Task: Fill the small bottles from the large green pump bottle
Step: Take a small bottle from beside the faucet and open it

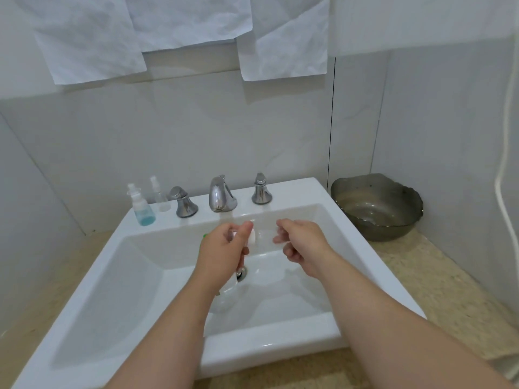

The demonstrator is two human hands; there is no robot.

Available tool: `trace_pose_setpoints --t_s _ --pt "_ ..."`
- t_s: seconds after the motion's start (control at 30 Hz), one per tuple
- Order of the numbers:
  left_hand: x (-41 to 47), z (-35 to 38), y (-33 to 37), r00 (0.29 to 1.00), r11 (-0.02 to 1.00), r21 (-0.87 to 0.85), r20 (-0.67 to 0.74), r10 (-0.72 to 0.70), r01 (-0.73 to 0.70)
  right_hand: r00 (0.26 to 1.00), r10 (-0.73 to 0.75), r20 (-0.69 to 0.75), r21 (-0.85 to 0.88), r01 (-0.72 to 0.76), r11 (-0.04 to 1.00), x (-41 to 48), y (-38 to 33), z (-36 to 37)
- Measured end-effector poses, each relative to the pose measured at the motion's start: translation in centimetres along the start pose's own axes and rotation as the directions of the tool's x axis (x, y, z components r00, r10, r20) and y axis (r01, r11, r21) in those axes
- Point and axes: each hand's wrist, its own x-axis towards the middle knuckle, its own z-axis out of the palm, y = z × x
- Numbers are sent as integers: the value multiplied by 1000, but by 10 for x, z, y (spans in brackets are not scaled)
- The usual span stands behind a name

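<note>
Head view, and on the far left the beige counter point(92, 242) ran under a white sink point(84, 290). On the sink's back ledge, in the left corner, stood two small bottles. The nearer small bottle point(143, 211) was upright with blue liquid low in it. The clear small bottle point(159, 197) stood just behind and beside it, upright too. Any print on them was too small to read.

Next along the ledge came the left tap handle point(184, 202), the chrome spout point(222, 193) and the right tap handle point(261, 189), all in a row. Above them, crumpled white paper sheets point(92, 37) hung on the wall.

Out over the basin, the left hand point(224, 248) had its fingers clamped round a white-capped item point(251, 237), thumb laid along the top. The hand hid most of it. A green sliver point(205, 235) poked out on the hand's far side; whether that was the big pump bottle, I could not tell. Under the wrist a pale clear shape point(227, 296) showed by the drain point(241, 272), too blurred to name.

The right hand point(300, 242) hovered near the left without touching it, fingers loosely curled and gripping nothing that showed. Both forearms crossed the sink's front rim and blocked part of the basin.

Far right, a grey bowl point(376, 206) with a wavy rim sat on the counter in the corner, just beside the sink. A white cord point(505, 136) hung down the wall at the edge.
</note>
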Motion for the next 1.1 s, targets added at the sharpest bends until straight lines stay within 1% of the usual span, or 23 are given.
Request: trace_pose_setpoints --t_s 0.07,0.1,0.13,0.17,0.23,0.27,0.3,0.37,0.43,0.5,0.57,0.6,0.67,0.77,0.83,0.87,0.9,0.93,0.97,1.0,1.07,1.1 --pt "0 -1 1 999 984 -177 46 4 4 999 41 25 65 -42 997 -2 -1 1" --pt "0 -1 2 995 961 -276 95 11 15 997 66 34 116 -70 991 -2 -2 0" --pt "0 0 2 989 941 -338 147 21 30 995 91 46 172 -97 980 -2 -2 -1" --pt "1 1 0 982 940 -340 185 25 40 992 113 64 221 -125 967 -2 -2 -2" --pt "2 3 -3 981 978 -207 194 5 35 982 147 118 271 -174 947 -1 -1 -2" --pt "2 4 -5 985 990 -136 171 -6 30 977 158 141 260 -191 946 0 1 -1" --pt "2 5 -7 989 995 -100 147 -16 31 973 169 155 228 -201 953 0 2 -1" --pt "2 5 -10 994 995 -91 103 -31 40 968 184 173 149 -210 966 -1 4 1" --pt "2 5 -9 997 997 -73 71 -11 17 963 189 194 79 -207 975 -3 5 3" --pt "1 4 -6 998 996 -81 47 29 -25 965 180 192 -79 -167 983 -4 6 6" --pt "-1 4 -1 999 990 -135 37 36 -30 982 131 135 -251 -94 963 -4 5 7" --pt "-2 3 1 999 985 -169 35 27 -20 990 98 99 -279 -67 958 -4 4 6" --pt "-5 3 3 999 983 -181 18 33 -29 998 53 31 -203 -46 978 -2 0 3" --pt "-5 6 0 1000 992 -124 -2 25 -25 1000 8 -21 -31 -9 999 0 -5 -1" --pt "-5 7 -2 999 998 -67 41 11 -9 999 -28 22 87 26 996 -3 -7 -1" --pt "-4 8 -6 998 1000 14 58 20 -21 997 -46 61 135 37 990 -5 -9 -1" --pt "-2 7 -10 996 990 131 71 45 -54 993 -70 96 162 54 985 -6 -9 -1" --pt "-2 7 -13 993 964 248 87 75 -95 988 -100 117 158 81 984 -8 -9 -1" --pt "-2 6 -15 988 934 330 110 104 -135 983 -132 125 127 116 985 -9 -8 0" --pt "-3 5 -17 983 911 377 136 126 -169 980 -160 120 82 151 985 -9 -6 0" --pt "-5 4 -18 975 893 407 178 130 -193 973 -206 101 7 207 978 -7 -1 2" --pt "-5 4 -18 975 898 399 184 122 -188 971 -222 91 6 223 975 -7 0 2"
